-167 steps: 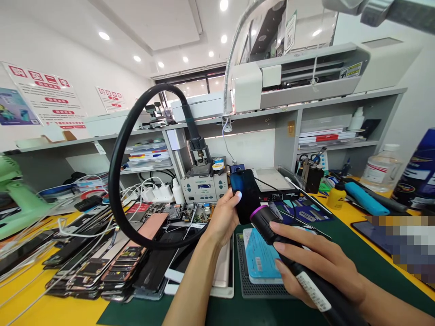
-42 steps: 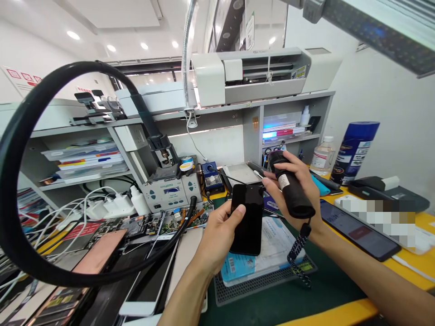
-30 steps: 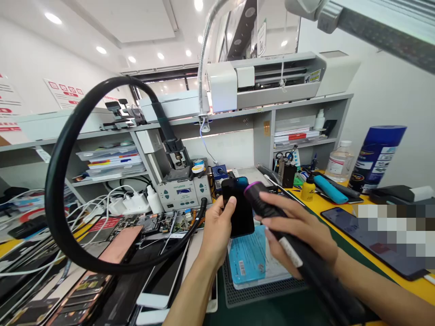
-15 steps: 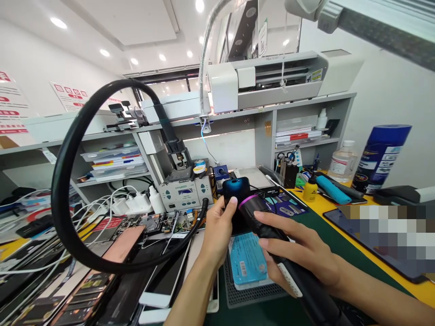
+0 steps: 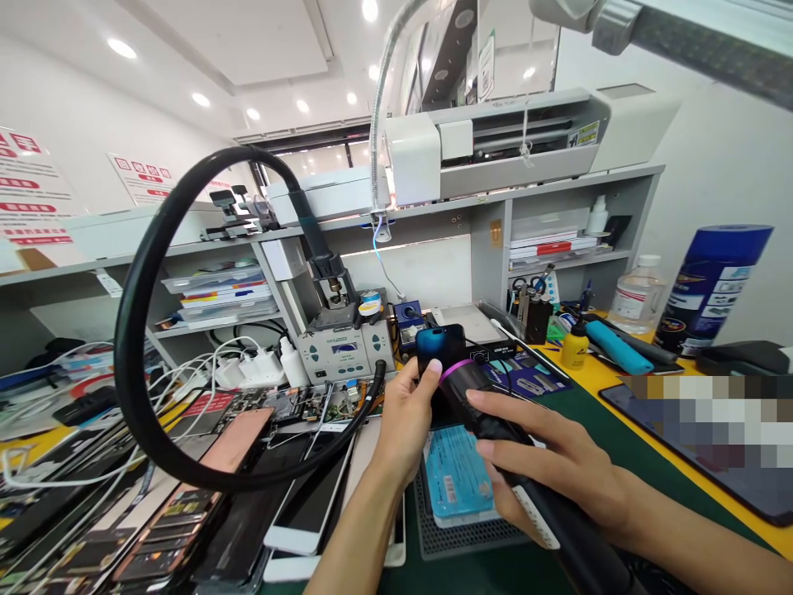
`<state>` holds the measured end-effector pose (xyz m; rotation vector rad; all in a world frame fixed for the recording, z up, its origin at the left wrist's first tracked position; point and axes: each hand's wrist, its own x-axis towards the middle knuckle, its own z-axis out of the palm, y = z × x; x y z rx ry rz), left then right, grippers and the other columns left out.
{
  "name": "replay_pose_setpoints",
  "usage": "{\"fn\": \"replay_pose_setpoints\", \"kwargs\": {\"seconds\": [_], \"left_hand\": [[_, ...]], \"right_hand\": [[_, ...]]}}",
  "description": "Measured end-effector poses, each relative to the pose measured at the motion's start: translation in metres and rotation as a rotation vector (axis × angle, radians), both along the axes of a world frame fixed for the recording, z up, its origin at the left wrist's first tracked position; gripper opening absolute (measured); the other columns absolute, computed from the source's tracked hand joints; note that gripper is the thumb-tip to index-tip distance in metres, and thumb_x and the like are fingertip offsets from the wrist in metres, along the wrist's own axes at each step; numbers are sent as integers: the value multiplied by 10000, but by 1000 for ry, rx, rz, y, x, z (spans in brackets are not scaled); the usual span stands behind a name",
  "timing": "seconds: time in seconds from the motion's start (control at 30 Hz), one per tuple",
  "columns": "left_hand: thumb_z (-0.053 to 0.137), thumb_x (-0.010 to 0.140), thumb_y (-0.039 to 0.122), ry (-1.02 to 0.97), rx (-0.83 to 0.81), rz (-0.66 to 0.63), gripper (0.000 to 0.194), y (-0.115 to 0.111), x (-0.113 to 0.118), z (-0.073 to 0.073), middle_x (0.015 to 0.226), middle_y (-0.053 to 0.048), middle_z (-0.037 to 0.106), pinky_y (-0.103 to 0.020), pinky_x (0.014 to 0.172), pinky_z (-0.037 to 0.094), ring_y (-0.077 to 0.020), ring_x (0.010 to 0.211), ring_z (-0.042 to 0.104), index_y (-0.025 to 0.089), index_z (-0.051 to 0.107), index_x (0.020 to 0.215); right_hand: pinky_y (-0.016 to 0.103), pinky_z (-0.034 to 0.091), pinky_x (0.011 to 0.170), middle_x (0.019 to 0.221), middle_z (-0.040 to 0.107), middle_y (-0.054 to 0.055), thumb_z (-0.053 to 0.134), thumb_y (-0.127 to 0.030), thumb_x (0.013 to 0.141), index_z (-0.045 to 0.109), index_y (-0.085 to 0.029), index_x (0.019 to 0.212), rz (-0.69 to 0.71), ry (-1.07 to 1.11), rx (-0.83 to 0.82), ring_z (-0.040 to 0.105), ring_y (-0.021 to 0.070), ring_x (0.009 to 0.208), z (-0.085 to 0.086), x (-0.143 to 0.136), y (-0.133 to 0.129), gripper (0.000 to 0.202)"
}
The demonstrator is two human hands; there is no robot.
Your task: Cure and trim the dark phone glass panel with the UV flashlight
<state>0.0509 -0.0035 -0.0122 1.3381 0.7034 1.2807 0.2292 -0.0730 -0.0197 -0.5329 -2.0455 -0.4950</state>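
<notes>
My left hand [image 5: 405, 417] grips a dark smartphone [image 5: 441, 340] upright by its left edge, the thumb lying on its screen, which glows blue near the top. In my right hand [image 5: 557, 454] is a thick black flashlight [image 5: 496, 417] with a purple ring at its head. The flashlight's head points at the phone's lower part and is close to it; whether they touch I cannot tell. Below both hands lies a light-blue packet [image 5: 455, 473] on a dark perforated mat [image 5: 462, 539].
Several phones and opened phone parts [image 5: 204, 479] cover the left side. A black hose [image 5: 127, 330] loops up from a rework station [image 5: 344, 351]. On the right stand a yellow bottle [image 5: 575, 347], a clear bottle [image 5: 635, 297] and a blue spray can [image 5: 712, 289]. A dark tablet-like panel [image 5: 681, 446] lies nearby.
The whole view has shifted slightly, so everything sits a little further right. Both hands keep their hold on the phone and the flashlight, with almost no relative movement.
</notes>
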Motion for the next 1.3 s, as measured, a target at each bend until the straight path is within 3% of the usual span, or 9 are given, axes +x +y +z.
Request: {"fn": "replay_pose_setpoints", "kwargs": {"seconds": [0.33, 0.5, 0.67, 0.83, 1.07, 1.3], "left_hand": [[650, 898, 518, -14, -17, -14, 334, -3, 2, 4, 840, 3, 628, -275, 805, 394, -164, 826, 517, 186, 678, 868], [644, 897, 520, -11, -25, -17, 345, -3, 2, 4, 767, 19, 580, -269, 758, 379, -157, 777, 492, 188, 632, 803], [633, 911, 478, 0, -8, -17, 307, -4, 2, 4, 806, 21, 577, -264, 798, 377, -155, 816, 483, 190, 632, 806], [618, 924, 477, 26, 10, -11, 334, -3, 2, 3, 751, 32, 512, -256, 743, 359, -142, 765, 439, 189, 577, 761], [542, 970, 432, 160, 162, 92, 304, -4, 1, 5, 778, 13, 531, -263, 742, 386, -149, 769, 436, 181, 612, 814], [490, 1001, 384, 210, 280, 115, 288, -7, 3, 6, 752, 24, 557, -242, 733, 418, -132, 720, 450, 176, 635, 865]], "right_hand": [[293, 600, 942, 1490, 530, 190, 629, -33, 781, 584, -200, 1263, 40, 27, -24, 644, 250, 1252, 2, -1, 1, 511], [304, 606, 950, 1491, 536, 165, 625, -28, 796, 587, -225, 1248, 37, 23, -26, 657, 245, 1234, 3, -2, 1, 494], [297, 589, 984, 1498, 516, 197, 612, -36, 815, 594, -177, 1215, 54, -11, -17, 635, 241, 1264, 2, -1, 2, 425], [288, 579, 995, 1501, 495, 216, 626, -20, 796, 589, -150, 1209, 52, -9, -7, 617, 243, 1283, 1, 1, 3, 434], [255, 590, 956, 1502, 496, 196, 625, -8, 792, 586, -168, 1199, 33, -8, -4, 633, 219, 1256, 1, 0, 2, 438], [253, 520, 1065, 1534, 433, 182, 629, 18, 794, 589, -127, 1181, 54, -8, -6, 568, 214, 1326, -1, -1, 2, 415]]}}
